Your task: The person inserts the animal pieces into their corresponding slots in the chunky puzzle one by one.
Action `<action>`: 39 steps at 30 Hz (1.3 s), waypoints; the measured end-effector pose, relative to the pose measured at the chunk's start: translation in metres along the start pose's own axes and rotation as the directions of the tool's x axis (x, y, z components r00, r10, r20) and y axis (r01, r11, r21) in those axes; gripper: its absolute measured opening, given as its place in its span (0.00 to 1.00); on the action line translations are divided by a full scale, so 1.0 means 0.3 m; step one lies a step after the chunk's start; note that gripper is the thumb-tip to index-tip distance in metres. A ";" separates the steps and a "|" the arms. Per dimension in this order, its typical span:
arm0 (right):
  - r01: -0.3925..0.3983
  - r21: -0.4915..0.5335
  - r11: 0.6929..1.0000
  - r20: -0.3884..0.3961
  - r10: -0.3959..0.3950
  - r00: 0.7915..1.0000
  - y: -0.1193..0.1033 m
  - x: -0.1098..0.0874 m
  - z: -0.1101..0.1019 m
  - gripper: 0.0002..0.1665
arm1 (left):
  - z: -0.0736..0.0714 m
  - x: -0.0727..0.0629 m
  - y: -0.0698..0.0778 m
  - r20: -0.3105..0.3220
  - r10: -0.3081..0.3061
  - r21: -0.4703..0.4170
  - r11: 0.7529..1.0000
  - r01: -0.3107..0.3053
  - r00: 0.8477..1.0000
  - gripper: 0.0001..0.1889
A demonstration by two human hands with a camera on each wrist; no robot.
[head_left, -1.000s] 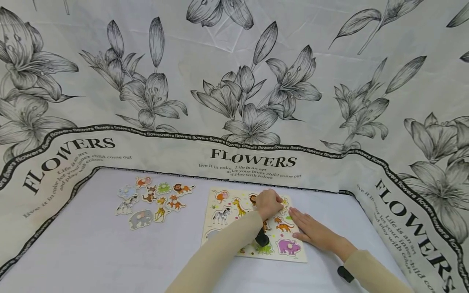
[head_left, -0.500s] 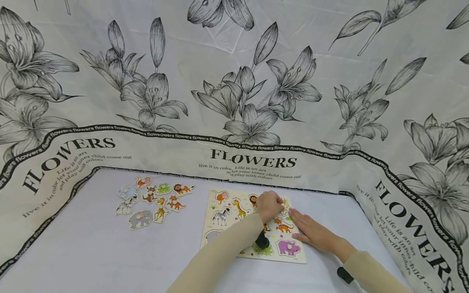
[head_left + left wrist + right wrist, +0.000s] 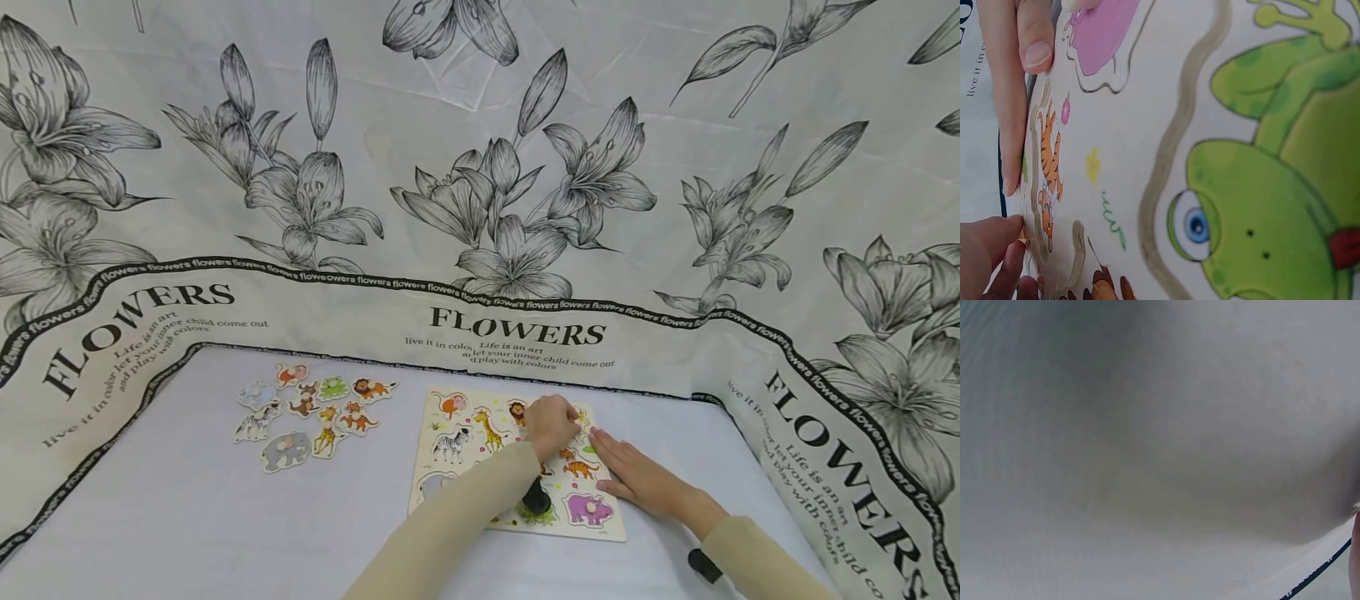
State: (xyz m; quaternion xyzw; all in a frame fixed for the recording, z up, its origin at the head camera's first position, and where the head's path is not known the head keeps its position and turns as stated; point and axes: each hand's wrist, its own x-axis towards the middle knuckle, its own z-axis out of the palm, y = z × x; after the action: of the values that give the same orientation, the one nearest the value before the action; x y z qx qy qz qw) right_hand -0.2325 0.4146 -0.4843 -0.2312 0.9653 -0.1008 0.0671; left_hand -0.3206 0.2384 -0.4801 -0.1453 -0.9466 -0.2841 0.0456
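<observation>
The board [image 3: 431,454] lies on the bench [image 3: 187,517], right of loose pieces [image 3: 287,451]. The left hand [image 3: 552,425] bends over it, grip impossible to tell; the right hand [image 3: 647,477] rests straight-fingered at its edge.

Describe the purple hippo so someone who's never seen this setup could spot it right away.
On the white table, find the pale board covered in animals. Go to its corner nearest the person on the right, below the right hand in the head view. The purple hippo sits there, the only purple animal in sight, beside an orange tiger and a green frog.
</observation>
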 end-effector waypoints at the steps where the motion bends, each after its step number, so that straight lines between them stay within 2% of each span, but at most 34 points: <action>1: 0.000 0.001 1.000 0.001 0.000 1.000 0.001 0.000 0.001 0.45 | 0.002 0.000 -0.002 0.006 0.000 -0.005 1.000 0.000 1.000 0.05; 4: -0.002 0.004 1.000 0.005 0.002 1.000 0.002 0.000 0.002 0.45 | 0.005 0.000 -0.011 0.015 0.014 -0.054 0.998 -0.014 1.000 0.05; 7: -0.001 0.010 1.000 0.003 0.001 1.000 0.003 0.001 0.003 0.45 | -0.001 -0.002 -0.026 0.048 0.033 -0.158 0.987 -0.025 0.998 0.06; 9: 0.000 0.009 1.000 0.001 0.000 1.000 0.003 0.002 0.004 0.45 | -0.011 -0.007 -0.038 0.087 0.048 -0.254 0.967 -0.024 0.995 0.08; 11: 0.001 0.009 1.000 -0.003 -0.001 1.000 0.004 0.003 0.004 0.45 | -0.029 -0.012 -0.048 0.137 0.063 -0.353 0.936 -0.011 0.989 0.10; 15: 0.001 0.017 1.000 -0.001 -0.001 1.000 0.004 0.004 0.003 0.45 | -0.061 -0.024 -0.065 0.211 0.089 -0.480 0.877 0.024 0.973 0.14; 19: -0.012 0.024 1.000 0.015 0.012 1.000 0.002 0.003 0.005 0.46 | -0.068 -0.025 -0.083 0.216 0.116 -0.510 0.860 0.011 0.969 0.15; 22: -0.020 0.023 1.000 0.021 0.019 1.000 0.002 0.002 0.005 0.46 | -0.062 -0.021 -0.098 0.198 0.147 -0.525 0.851 -0.022 0.969 0.15; 26: -0.021 0.026 0.999 0.018 0.020 1.000 0.002 0.002 0.005 0.46 | -0.059 -0.022 -0.121 0.193 0.178 -0.584 0.811 -0.032 0.965 0.16; 30: -0.015 0.027 1.000 0.008 0.014 1.000 0.001 0.002 0.006 0.46 | -0.072 -0.031 -0.143 0.201 0.186 -0.647 0.762 -0.012 0.962 0.18; 35: -0.008 0.019 1.000 -0.001 0.008 1.000 0.000 0.001 0.006 0.45 | -0.108 -0.045 -0.158 0.199 0.172 -0.686 0.728 0.011 0.965 0.19; 39: -0.007 0.027 1.000 0.005 0.007 1.000 -0.004 -0.001 0.003 0.45 | -0.143 -0.058 -0.163 0.225 0.127 -0.746 0.661 0.087 0.966 0.20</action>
State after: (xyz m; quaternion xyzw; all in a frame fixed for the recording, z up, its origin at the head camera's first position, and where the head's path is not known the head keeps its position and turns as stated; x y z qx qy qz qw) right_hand -0.2316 0.4135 -0.4848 -0.2273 0.9645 -0.1130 0.0729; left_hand -0.3186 0.1715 -0.4728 -0.1970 -0.7411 -0.6268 -0.1383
